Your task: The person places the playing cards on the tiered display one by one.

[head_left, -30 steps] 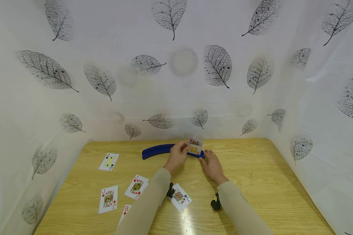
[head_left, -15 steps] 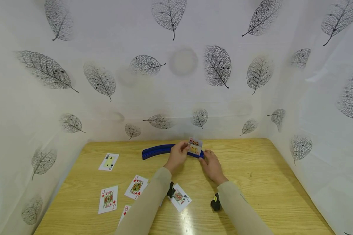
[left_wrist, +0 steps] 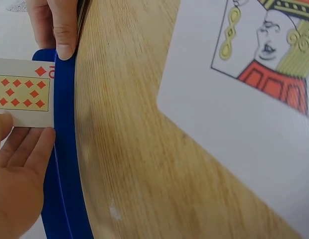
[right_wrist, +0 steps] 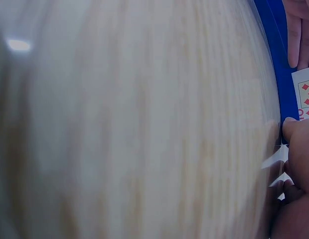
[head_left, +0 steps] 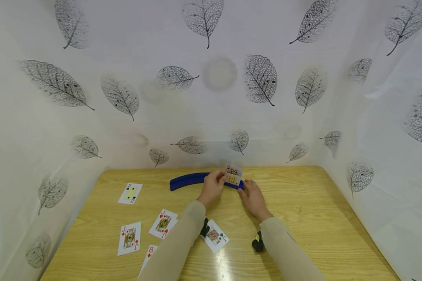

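A curved blue card holder (head_left: pixel 188 180) lies at the back of the wooden table. At its right end my left hand (head_left: pixel 212 187) pinches the left edge of a ten of diamonds (head_left: pixel 233 178), thumb in front and fingers behind, as the left wrist view shows. The card's lower edge meets the holder. Just behind it stands another red ten (head_left: pixel 233 169), partly covered. My right hand (head_left: pixel 254 200) grips the right end of the holder. In the left wrist view its thumb (left_wrist: pixel 66 42) presses on the blue front edge, with the other fingers behind.
Face-up cards lie left and front: a two of spades (head_left: pixel 130 193), jack of hearts (head_left: pixel 163 223), jack of diamonds (head_left: pixel 129 238), eight of diamonds (head_left: pixel 149 253) and a black jack (head_left: pixel 217 238). My left sleeve partly covers some. A leaf-print curtain (head_left: pixel 218 113) surrounds the table.
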Demonstrator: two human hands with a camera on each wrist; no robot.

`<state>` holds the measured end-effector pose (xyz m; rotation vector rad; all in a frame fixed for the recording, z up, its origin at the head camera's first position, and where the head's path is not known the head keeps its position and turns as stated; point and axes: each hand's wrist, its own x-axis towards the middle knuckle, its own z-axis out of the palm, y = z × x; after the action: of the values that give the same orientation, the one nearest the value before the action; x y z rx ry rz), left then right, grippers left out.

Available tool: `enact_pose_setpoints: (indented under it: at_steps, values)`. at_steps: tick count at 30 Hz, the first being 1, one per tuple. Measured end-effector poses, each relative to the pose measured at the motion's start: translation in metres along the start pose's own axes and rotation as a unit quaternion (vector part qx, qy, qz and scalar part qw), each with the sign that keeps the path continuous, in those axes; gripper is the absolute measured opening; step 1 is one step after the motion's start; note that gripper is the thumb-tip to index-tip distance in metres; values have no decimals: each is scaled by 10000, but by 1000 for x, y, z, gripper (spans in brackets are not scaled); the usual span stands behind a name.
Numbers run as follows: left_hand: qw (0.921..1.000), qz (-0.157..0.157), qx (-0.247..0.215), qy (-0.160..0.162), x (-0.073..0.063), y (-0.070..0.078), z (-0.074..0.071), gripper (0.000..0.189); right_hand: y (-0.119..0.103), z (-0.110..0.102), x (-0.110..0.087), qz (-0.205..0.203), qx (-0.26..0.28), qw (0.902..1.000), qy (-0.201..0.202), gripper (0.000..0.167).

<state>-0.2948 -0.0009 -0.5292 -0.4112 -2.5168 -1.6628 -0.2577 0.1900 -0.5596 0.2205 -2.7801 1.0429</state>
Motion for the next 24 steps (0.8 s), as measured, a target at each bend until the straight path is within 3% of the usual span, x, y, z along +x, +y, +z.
enact_pose_setpoints:
  at_steps: [8, 16, 24]
  values:
    - [9998, 45, 133, 138, 0, -2, -1, 20, 2, 3, 1, -42, 77, 9999, 101, 47]
    - [9996, -217, 140, 80, 0, 0, -2, 24, 1, 2, 1, 112, -18, 9999, -87, 48]
    - [9997, -140, 103, 156, -1, -1, -3, 25, 3, 4, 2, -37, 104, 9999, 74, 46]
